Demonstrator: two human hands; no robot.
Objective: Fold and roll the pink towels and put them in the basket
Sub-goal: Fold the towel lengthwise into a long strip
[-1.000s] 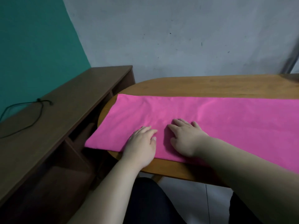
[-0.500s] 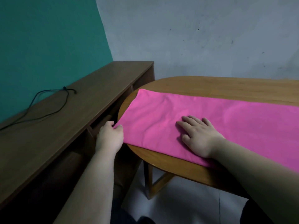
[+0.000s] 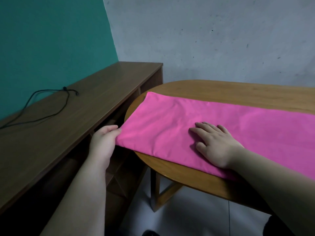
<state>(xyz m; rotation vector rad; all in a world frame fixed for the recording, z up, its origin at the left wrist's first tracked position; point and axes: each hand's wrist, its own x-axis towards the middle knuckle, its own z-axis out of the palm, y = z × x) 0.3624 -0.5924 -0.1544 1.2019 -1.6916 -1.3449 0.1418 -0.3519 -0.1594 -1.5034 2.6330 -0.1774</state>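
1. Pink cloth is under both my hands: my left hand (image 3: 104,142) pinches the near corner of the towel (image 3: 170,121) at its short left end, where that corner hangs just off the edge of the table (image 3: 238,92).
2. My right hand (image 3: 215,144) lies flat on the towel, fingers straight and a little spread, pressing it to the wood. The two hands are well apart along the strip.
3. The towel lies as a long band (already folded lengthwise, I judge, from its thick near edge). Its long axis runs across me, from the left end out past the right side of view.
4. The end to roll from is therefore at my left, and my left hand is the nearer one. I judge the roll would travel rightward, toward the flat hand.
5. Further out, a dark wooden shelf unit (image 3: 88,114) stands just left of the table, with a black cable (image 3: 51,102) lying on top. No basket is in view.
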